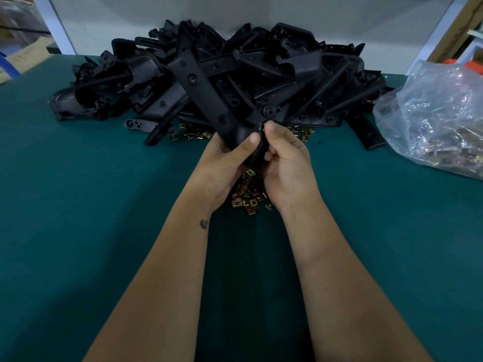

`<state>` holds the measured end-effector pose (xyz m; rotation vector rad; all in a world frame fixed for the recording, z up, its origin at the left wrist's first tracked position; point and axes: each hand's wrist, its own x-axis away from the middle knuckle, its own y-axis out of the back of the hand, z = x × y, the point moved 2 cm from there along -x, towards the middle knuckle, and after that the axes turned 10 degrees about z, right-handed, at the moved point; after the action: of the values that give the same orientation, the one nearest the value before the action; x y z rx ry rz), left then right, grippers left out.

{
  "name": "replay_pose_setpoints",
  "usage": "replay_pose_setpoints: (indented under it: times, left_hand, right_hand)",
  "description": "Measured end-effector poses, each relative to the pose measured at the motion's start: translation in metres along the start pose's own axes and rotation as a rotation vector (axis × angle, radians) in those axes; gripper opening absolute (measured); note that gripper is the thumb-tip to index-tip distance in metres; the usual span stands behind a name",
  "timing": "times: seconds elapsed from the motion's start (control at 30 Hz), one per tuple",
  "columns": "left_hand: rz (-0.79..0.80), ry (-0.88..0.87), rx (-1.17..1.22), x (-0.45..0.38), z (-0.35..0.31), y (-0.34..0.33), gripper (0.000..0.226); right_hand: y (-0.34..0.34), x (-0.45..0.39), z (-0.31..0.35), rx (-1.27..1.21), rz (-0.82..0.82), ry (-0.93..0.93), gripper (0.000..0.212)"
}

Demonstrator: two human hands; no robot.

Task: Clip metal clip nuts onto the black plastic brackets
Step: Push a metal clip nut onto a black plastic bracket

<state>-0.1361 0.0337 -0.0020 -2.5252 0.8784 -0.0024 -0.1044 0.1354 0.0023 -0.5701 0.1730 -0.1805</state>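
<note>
Black, long moulded plastic bracket (206, 92) is gripped by both the left hand (224, 163) and the right hand (285, 163), fingers curled round its near end above the brass-coloured metal clip nuts (247, 199) heaped mid-tabletop. A clip seems to be being pressed home under the right thumb, though none can be seen there. Next, a fresh nut would need picking from the heap.

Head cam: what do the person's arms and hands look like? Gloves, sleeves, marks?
Both forearms bare, no sleeves in view. Left hand and right hand ungloved, no rings or watch visible. A small dark tattoo marks the left wrist. Fingernails short.

Two bare forearms, no sleeves, left hand (222, 168) and right hand (285, 165) ungloved, short trimmed fingernails, small dark tattoo (203, 223) on inner left forearm near wrist, shape unclear, no rings or wristbands visible
</note>
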Motion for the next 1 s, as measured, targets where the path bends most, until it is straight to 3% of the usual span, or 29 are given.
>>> replay_pose_setpoints:
  times: [0.13,0.33,0.5,0.73,1.0]
  left_hand:
    - [-0.017,0.014,0.002,-0.001,0.0,0.0,0.023]
    - [-0.106,0.049,0.016,0.0,-0.001,0.005,0.035]
    - [-0.11,0.017,-0.092,0.0,-0.002,0.005,0.037]
    - [-0.081,-0.01,-0.193,-0.001,0.0,0.003,0.044]
    - [-0.094,-0.016,-0.083,-0.003,0.001,0.005,0.04]
  right_hand:
    - [0.001,0.0,0.001,0.092,-0.066,0.002,0.014]
    - [-0.009,0.003,-0.003,0.581,-0.207,0.166,0.03]
    - [-0.01,0.006,-0.004,0.846,-0.253,0.214,0.029]
    - [-0.008,0.007,0.001,0.89,-0.327,0.264,0.043]
    - [-0.003,0.004,0.001,0.971,-0.251,0.281,0.029]
